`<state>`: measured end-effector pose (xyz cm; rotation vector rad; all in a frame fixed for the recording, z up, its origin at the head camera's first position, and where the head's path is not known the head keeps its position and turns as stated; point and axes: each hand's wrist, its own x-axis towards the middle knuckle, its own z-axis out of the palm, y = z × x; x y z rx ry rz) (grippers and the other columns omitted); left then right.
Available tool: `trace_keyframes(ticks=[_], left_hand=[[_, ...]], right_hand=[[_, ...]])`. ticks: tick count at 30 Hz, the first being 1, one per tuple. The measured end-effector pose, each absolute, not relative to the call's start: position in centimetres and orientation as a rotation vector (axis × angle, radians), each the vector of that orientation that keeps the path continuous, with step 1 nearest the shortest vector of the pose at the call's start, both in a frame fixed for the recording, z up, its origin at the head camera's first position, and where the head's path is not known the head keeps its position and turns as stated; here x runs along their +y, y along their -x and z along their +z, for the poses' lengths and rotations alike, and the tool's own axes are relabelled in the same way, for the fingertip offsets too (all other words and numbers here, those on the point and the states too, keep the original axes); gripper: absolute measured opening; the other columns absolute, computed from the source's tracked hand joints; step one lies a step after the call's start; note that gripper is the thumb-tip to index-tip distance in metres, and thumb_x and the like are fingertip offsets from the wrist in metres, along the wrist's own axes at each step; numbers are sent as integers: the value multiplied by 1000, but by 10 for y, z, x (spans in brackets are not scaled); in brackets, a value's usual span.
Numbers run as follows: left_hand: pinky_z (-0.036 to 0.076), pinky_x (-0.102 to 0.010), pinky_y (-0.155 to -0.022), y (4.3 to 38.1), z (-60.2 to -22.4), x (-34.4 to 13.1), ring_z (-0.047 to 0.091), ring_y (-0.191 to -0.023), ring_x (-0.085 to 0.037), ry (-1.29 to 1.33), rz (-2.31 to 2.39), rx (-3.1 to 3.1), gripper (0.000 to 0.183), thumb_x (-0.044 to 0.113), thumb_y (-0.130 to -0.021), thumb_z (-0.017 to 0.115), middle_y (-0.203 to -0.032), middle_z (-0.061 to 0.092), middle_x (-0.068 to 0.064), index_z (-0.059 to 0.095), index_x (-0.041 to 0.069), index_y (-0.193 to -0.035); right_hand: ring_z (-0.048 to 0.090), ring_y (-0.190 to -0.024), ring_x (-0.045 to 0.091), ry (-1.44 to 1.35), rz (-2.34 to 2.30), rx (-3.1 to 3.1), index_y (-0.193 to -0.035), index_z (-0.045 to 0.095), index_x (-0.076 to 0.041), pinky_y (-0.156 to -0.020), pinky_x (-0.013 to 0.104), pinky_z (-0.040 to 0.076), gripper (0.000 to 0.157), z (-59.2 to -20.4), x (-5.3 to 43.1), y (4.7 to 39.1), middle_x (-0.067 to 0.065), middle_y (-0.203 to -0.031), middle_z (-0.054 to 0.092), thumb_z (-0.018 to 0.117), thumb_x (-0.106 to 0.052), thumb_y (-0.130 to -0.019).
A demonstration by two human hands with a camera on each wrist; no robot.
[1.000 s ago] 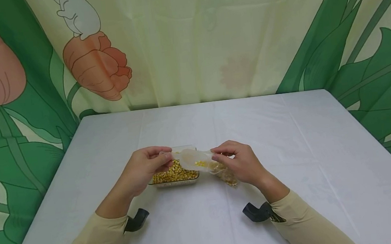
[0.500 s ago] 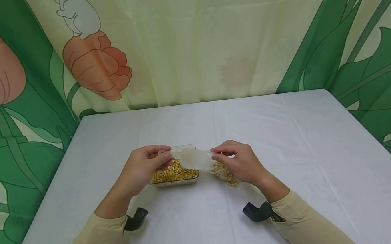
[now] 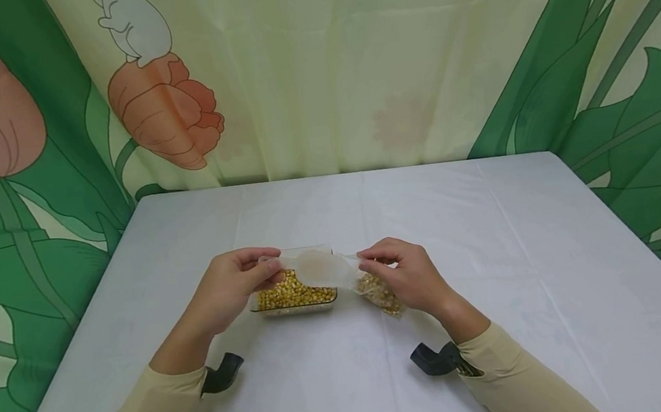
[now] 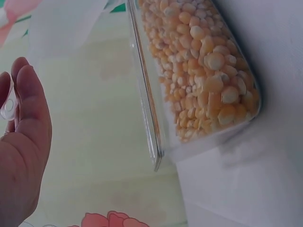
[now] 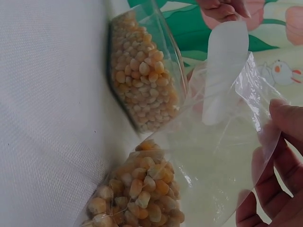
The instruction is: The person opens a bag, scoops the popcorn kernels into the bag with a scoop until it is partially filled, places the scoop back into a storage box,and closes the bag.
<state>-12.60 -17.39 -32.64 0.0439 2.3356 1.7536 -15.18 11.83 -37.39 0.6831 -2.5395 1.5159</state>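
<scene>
My left hand point(image 3: 226, 291) pinches the handle of a translucent white scoop point(image 3: 321, 270) between thumb and fingers. The scoop's blade reaches right, into the mouth of a clear plastic bag point(image 5: 208, 165), and no kernels show on it. With thumb and fingers, my right hand point(image 3: 405, 273) grips the bag's upper edge. Corn kernels point(image 5: 144, 187) fill the bag's lower part, which rests on the table. Behind and below the scoop stands a clear rectangular container point(image 3: 296, 310) holding many corn kernels point(image 4: 208, 71); the left hand and scoop partly cover it in the head view.
A white cloth covers the table point(image 3: 494, 248). Behind its far edge hangs a curtain point(image 3: 323, 84) printed with flowers and leaves. A black wrist camera mount point(image 3: 222, 373) sits below the left hand, another mount point(image 3: 436, 358) below the right.
Yellow kernels seen at the scoop's right end a second ago are gone from it. My left hand and the scoop have shifted slightly left; the right hand stays nearly still.
</scene>
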Motion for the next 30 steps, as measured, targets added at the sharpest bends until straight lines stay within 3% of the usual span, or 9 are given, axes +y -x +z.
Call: trace_keyframes(ticks=[10, 18, 25, 30], left_hand=[[55, -28, -86, 124, -325, -184, 67, -97, -21, -47, 1741, 2368, 30, 10, -102, 60, -114, 67, -23, 56, -7, -126], [55, -27, -86, 124, -323, -196, 68, -102, -30, -21, 1698, 2438, 34, 15, -103, 59, -114, 68, -22, 55, -6, -129], [56, -25, -84, 120, -323, -211, 70, -96, -20, 79, 1677, 2510, 41, 19, -102, 61, -115, 68, -21, 55, -7, -134], [55, -26, -85, 119, -323, -224, 69, -101, -26, 75, 1593, 2577, 41, 21, -103, 60, -117, 68, -21, 55, -4, -135]], right_hand=[[64, -92, 16, -666, 1524, -2525, -107, 78, -6, -77, 34, 54, 17, -376, 117, 152, -2, -100, 71, 75, -9, -91], [65, -91, 16, -655, 1537, -2528, -106, 78, -7, -76, 32, 54, 16, -377, 116, 153, -3, -99, 70, 75, -10, -91], [65, -93, 16, -671, 1512, -2518, -106, 78, -6, -78, 32, 54, 16, -377, 116, 153, -3, -99, 71, 75, -9, -90], [65, -94, 17, -654, 1507, -2548, -107, 78, -7, -78, 36, 55, 16, -377, 116, 153, -2, -103, 72, 74, -11, -92]])
